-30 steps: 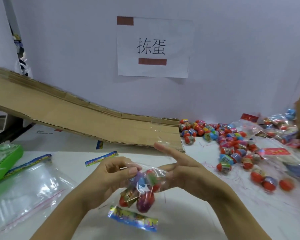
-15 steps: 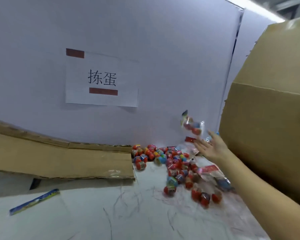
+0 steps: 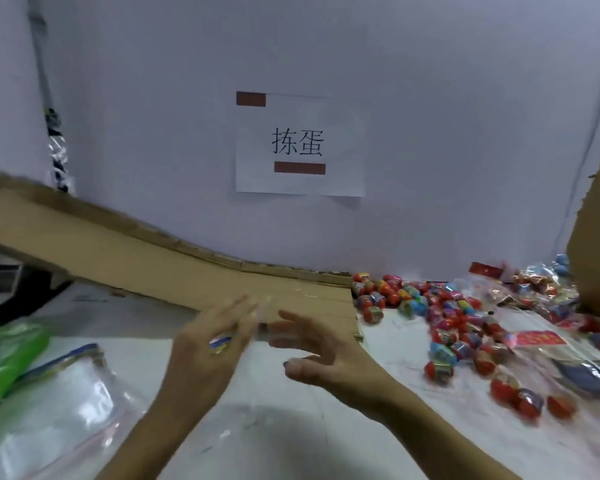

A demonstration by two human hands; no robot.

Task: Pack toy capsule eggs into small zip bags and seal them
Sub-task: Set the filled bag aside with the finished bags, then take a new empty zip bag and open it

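We record a pale wall carrying a white paper sign (image 3: 300, 145) above a white worktop (image 3: 291, 431), with a sloped brown cardboard sheet (image 3: 146, 258) behind. Our left hand (image 3: 208, 344) is raised mid-worktop, motion-blurred, fingers (image 3: 238, 306) extended, with a small clear zip bag with blue-yellow header (image 3: 222, 341) against them — we cannot tell whether it is pinched. Our right hand (image 3: 312, 355) hovers just beside, fingers spread, holding nothing. The loose red and multicoloured capsule eggs (image 3: 447, 323) lie heaped at right — filled clear bags (image 3: 541, 292) beyond. A stack of empty clear zip bags (image 3: 59, 403) lies at left, beside a green plastic bag (image 3: 4, 358).
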